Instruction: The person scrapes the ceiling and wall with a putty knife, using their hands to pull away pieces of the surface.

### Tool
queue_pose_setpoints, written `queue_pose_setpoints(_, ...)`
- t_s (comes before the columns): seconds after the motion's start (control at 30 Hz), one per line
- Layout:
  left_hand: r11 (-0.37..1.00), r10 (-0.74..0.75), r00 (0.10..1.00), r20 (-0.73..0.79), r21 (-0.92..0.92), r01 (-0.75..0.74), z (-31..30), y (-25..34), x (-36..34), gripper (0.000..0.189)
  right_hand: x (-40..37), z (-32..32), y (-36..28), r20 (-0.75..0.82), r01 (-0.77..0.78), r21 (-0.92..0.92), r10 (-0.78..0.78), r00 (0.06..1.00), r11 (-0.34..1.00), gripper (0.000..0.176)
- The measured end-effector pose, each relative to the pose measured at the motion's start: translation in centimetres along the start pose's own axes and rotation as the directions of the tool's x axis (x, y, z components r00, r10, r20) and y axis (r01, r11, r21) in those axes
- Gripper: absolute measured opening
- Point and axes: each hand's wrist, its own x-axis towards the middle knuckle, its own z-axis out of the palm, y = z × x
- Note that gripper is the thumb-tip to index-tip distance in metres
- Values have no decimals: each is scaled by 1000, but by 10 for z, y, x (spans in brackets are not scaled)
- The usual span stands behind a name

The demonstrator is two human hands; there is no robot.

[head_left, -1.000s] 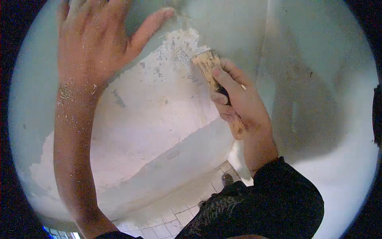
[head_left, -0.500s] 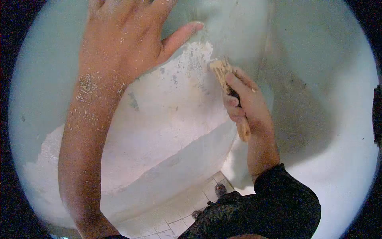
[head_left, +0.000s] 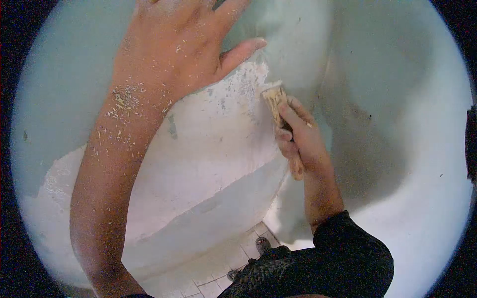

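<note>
The left hand [head_left: 174, 47] lies spread flat against the wall [head_left: 208, 149]. At its 4 o'clock, the right hand [head_left: 299, 139] is fisted around a scraper [head_left: 275, 99], whose blade touches the wall at that hand's 11 o'clock.

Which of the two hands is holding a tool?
The right hand, with the dark sleeve: it is closed around a scraper. The left hand lies open on the wall, holding nothing.
</note>
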Motion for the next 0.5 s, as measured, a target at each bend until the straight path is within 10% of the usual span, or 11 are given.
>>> queue_pose_setpoints(0.5,999,-44,991,-125,-26,41,11,2,-1,50,-10,0,-21,-26,94,23,-93,995,995,13)
